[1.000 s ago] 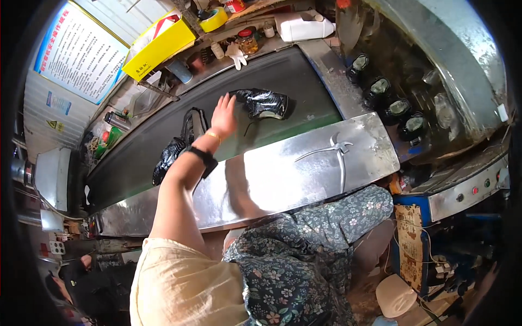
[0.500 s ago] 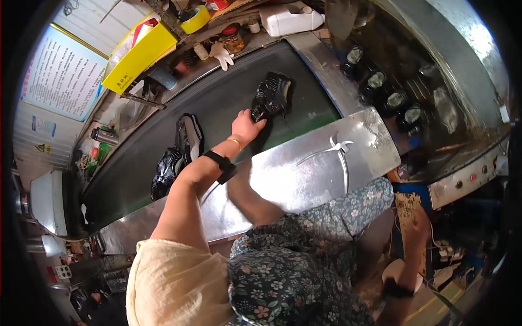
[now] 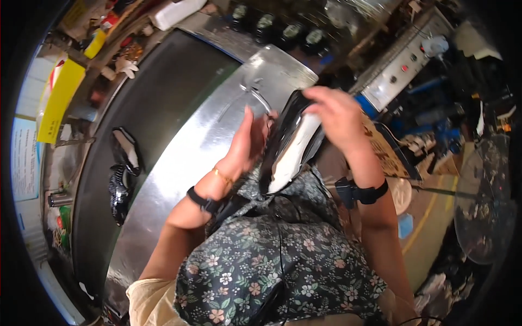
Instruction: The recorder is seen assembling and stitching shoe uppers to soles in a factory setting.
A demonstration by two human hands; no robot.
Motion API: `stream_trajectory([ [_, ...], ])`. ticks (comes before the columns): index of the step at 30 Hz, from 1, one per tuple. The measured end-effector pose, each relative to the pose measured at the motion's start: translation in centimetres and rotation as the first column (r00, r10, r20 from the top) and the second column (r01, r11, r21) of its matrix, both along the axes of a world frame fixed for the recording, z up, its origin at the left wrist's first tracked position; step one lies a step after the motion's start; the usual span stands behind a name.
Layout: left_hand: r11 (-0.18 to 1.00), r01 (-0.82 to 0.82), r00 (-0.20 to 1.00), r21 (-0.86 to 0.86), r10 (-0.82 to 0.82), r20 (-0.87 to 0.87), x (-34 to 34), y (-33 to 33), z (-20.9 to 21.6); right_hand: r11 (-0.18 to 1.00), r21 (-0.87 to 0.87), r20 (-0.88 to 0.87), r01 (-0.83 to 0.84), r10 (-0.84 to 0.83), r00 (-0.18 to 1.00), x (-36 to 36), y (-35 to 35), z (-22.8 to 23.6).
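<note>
A black shoe upper with a pale inner lining is held between both hands in front of my chest. My left hand presses flat against its left side, fingers straight. My right hand grips its top end from the right. Two more black shoe uppers lie on the dark conveyor belt at the left, away from both hands.
A shiny metal ledge runs along the belt in front of me. Bottles, a yellow box and clutter line the far side. A grey control box with buttons stands at right above a cluttered floor.
My left hand has pulled back from the belt, bringing one black upper to my chest. My right hand has come up and taken its top. The view has swung to the right.
</note>
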State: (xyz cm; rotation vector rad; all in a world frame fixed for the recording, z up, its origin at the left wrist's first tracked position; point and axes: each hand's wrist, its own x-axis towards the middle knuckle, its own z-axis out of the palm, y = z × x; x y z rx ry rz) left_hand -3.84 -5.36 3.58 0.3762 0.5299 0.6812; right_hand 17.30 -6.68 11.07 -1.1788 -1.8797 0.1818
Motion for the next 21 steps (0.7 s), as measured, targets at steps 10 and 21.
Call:
stream_trajectory([
  [10, 0.909, 0.385, 0.815, 0.161, -0.253, -0.522, 8.6, -0.7, -0.3, 0.975, -0.223, 0.084, 0.012, 0.007, 0.996, 2.9, -5.9, -2.6],
  [21, 0.531, 0.291, 0.915, 0.795, 0.089, -0.395, 3.4, -1.8, -3.1, 0.993, -0.111, 0.072, 0.025, -0.017, 0.997, 0.1, -3.4, -6.6],
])
